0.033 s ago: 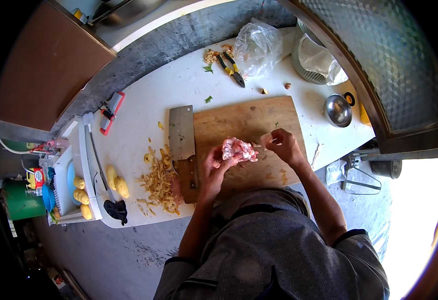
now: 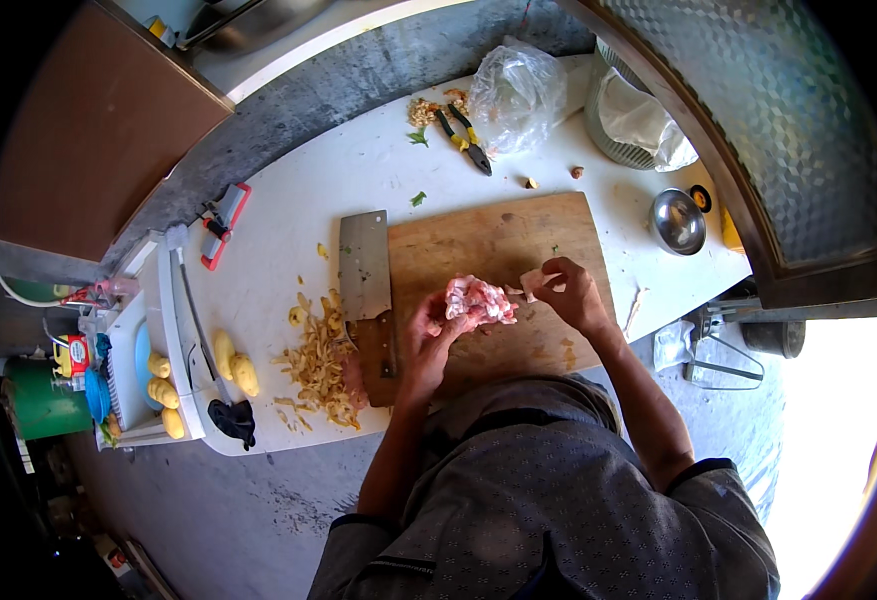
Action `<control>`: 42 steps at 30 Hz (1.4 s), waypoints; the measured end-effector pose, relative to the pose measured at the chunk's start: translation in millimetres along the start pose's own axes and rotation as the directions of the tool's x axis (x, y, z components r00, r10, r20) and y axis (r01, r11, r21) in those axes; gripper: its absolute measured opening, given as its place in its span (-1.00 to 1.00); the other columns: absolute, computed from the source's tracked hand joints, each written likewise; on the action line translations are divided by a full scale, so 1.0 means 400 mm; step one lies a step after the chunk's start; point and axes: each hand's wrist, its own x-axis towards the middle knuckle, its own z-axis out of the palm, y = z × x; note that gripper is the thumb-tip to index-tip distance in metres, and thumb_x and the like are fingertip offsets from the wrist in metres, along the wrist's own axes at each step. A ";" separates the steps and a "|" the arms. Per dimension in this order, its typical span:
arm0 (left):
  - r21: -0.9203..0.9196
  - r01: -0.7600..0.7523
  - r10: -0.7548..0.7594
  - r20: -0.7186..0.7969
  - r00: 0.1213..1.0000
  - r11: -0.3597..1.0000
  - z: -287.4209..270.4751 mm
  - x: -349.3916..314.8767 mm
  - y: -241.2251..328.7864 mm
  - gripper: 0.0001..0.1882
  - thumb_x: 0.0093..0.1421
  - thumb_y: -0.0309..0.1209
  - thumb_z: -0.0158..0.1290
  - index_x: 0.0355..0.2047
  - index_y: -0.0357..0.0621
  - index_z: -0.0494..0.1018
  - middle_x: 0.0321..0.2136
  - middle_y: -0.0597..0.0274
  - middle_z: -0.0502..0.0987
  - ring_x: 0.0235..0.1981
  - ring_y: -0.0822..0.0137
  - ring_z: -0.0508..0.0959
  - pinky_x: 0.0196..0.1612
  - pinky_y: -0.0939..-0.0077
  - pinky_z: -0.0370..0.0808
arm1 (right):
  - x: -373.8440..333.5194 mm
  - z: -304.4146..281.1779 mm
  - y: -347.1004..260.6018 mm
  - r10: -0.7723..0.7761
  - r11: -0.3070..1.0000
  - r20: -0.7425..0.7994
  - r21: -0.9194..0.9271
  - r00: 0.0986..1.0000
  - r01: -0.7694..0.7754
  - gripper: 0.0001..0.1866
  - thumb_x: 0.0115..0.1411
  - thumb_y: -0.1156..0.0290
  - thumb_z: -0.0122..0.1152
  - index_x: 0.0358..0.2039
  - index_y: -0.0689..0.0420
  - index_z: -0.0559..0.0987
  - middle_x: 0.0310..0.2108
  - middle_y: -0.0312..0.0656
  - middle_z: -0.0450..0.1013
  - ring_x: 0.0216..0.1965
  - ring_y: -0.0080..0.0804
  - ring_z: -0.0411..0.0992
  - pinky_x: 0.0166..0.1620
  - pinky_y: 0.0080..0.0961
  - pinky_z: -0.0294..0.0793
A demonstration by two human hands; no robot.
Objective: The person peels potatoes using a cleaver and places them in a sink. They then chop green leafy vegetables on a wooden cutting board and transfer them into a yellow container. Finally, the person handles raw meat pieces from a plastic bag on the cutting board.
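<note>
Above the wooden cutting board (image 2: pixel 488 235), my left hand (image 2: pixel 430 335) is closed around a chunk of raw meat (image 2: pixel 478 302), pink with white fat. Just right of it, my right hand (image 2: pixel 570 298) pinches a thin pale scrap of meat or fat (image 2: pixel 533 284) between its fingertips. A small gap seems to part the scrap from the chunk. Along the board's left edge lies a cleaver (image 2: pixel 364 268), blade pointing away from me and handle toward me. Left of its handle are a heap of yellowish peelings (image 2: pixel 313 365) and a reddish piece (image 2: pixel 353 383) that I cannot make out.
Potatoes (image 2: pixel 233 365) lie on the white table (image 2: pixel 268 220) at left, by a white sink (image 2: pixel 170 360). Pliers (image 2: pixel 465 140), a clear plastic bag (image 2: pixel 518 95) and a lined bin (image 2: pixel 623 120) are at the back. A metal bowl (image 2: pixel 678 222) sits at right, below a textured glass panel (image 2: pixel 778 130).
My right fingers and the pale scrap have shifted very slightly. My left hand and the meat chunk hold their place.
</note>
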 end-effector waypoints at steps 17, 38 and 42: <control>-0.322 0.123 -0.080 0.145 0.986 0.939 -0.004 -0.001 -0.010 -0.50 0.52 -0.18 -0.18 0.26 -0.32 0.36 0.03 0.05 0.60 -0.11 0.25 0.64 -0.23 0.38 0.57 | -0.042 0.023 -0.187 -0.162 0.761 0.500 0.612 0.851 -0.215 -0.64 0.36 0.46 0.27 0.11 0.34 0.57 -0.22 -0.21 0.63 -0.25 -0.58 0.53 -0.16 -0.56 0.53; -0.672 0.392 -0.325 0.232 0.917 0.628 0.018 -0.017 0.020 -0.27 0.45 0.17 -0.25 0.25 -0.26 0.34 -0.35 0.10 0.54 -0.57 0.31 0.48 -0.58 0.47 0.41 | -0.043 0.059 -0.172 -0.042 0.548 0.502 0.735 0.864 -0.400 -0.65 0.45 0.40 0.12 0.16 0.30 0.51 -0.12 -0.13 0.61 -0.21 -0.38 0.58 -0.18 -0.42 0.64; -0.635 0.421 -0.336 0.258 0.906 0.648 0.010 -0.014 0.016 -0.26 0.45 0.19 -0.28 0.20 -0.26 0.38 -0.43 0.12 0.53 -0.70 0.36 0.37 -0.63 0.52 0.34 | -0.018 0.023 -0.143 -0.130 0.932 0.348 0.361 0.928 -0.005 -0.56 0.34 0.31 0.32 0.13 0.30 0.54 -0.13 -0.16 0.62 -0.22 -0.47 0.57 -0.12 -0.47 0.60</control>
